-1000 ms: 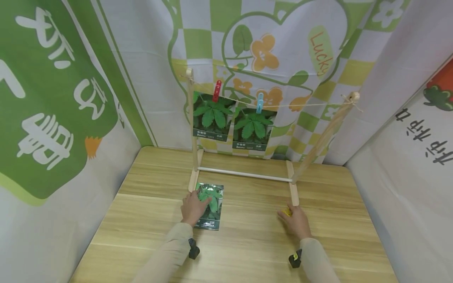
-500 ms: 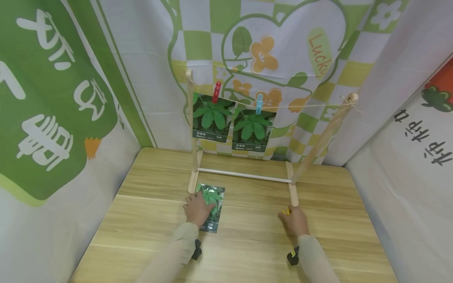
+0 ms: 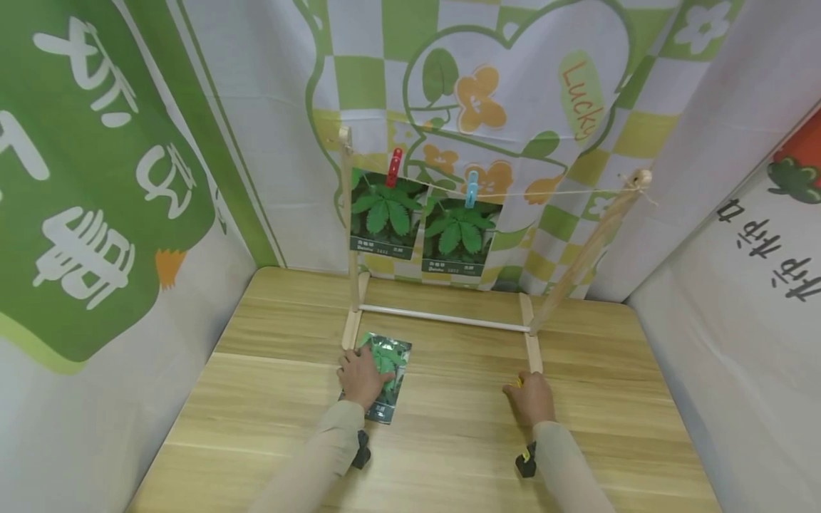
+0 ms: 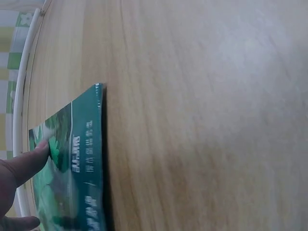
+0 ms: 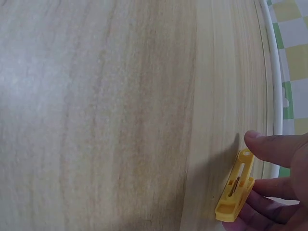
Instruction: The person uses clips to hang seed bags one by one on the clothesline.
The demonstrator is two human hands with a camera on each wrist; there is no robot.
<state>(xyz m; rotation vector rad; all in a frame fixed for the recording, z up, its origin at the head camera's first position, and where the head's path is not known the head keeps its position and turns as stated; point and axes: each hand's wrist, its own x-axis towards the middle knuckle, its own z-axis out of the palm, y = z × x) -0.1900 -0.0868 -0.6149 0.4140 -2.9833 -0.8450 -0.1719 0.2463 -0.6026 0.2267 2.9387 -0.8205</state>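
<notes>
A glossy green seed packet with a leaf picture lies on the table near the rack's left foot. My left hand rests on its left part with spread fingers. In the left wrist view the thumb lies straight across the printed face of the packet; the packet's near edge looks slightly raised. My right hand, by the rack's right foot, pinches a yellow clothespin between thumb and fingers. Its two handles point toward the thumb side in the right wrist view.
A wooden rack stands behind the hands, with a string between its posts and a white bar low down. Two similar packets hang there, one under a red clothespin, one under a blue clothespin. Cloth walls surround the table.
The packet on the table has shifted slightly right and turned so its top leans right, moving with my left hand. My right hand stays nearly in place with the yellow clothespin.
</notes>
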